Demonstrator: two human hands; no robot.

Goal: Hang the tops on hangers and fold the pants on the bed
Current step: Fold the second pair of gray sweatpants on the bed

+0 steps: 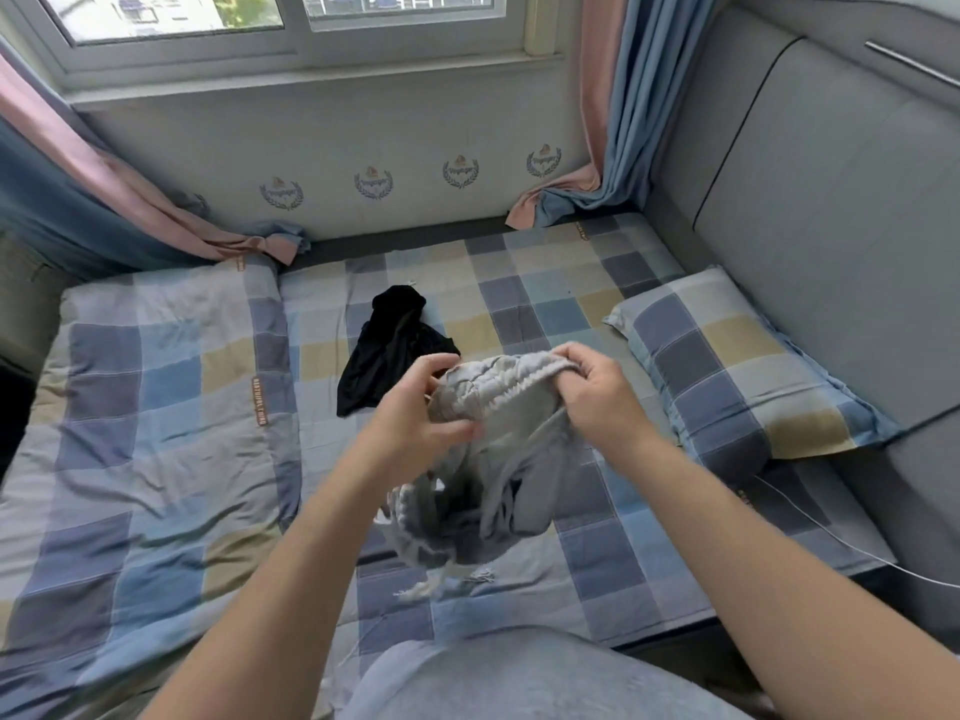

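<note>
One head-worn wide-angle camera is looking forward and down across the bed (519, 283), facing the window (182, 13) at 12 o'clock, sitting close above the left hand (410, 407) and right hand (602, 402).

One grey garment (511, 449), one black garment (389, 350), one pillow (727, 366), one quilt (156, 407)

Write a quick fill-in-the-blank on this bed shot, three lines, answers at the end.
1. The left hand and right hand both grip the ____ pants.
2. The garment lying loose on the bed beyond the hands is ____ in colour.
3. The pillow lies on the person's ____ side.
Answers: grey; black; right.
</note>
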